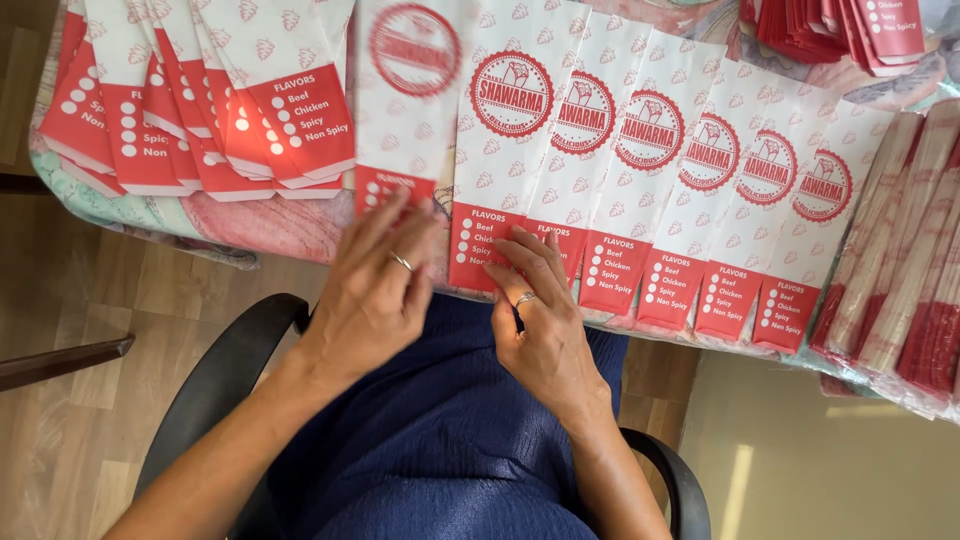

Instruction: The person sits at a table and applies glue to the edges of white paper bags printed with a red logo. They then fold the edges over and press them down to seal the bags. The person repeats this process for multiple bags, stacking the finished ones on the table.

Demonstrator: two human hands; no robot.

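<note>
The left hand (pixel 375 290) rests with fingers spread and loose on the lower edge of a blurred white-and-red paper bag (pixel 405 100); its grip is apart, touching the red bottom band rather than clamped on it. The right hand (pixel 540 320) lies flat, fingers slightly parted, with fingertips (pixel 520 255) pressing the red bands of the first bags in a fanned row of bags (pixel 690 170) that overlap like shingles toward the right. Their lower edges hang just past the near edge of the counter (pixel 290 225), which is covered by a patterned cloth. A second fan of bags (pixel 200 100) lies at far left, with a bare strip of cloth below it. Bundles of packed bags (pixel 910 260) crowd the right edge. Both hands are over a blue-clothed lap, between the chair arms (pixel 225 375).
</note>
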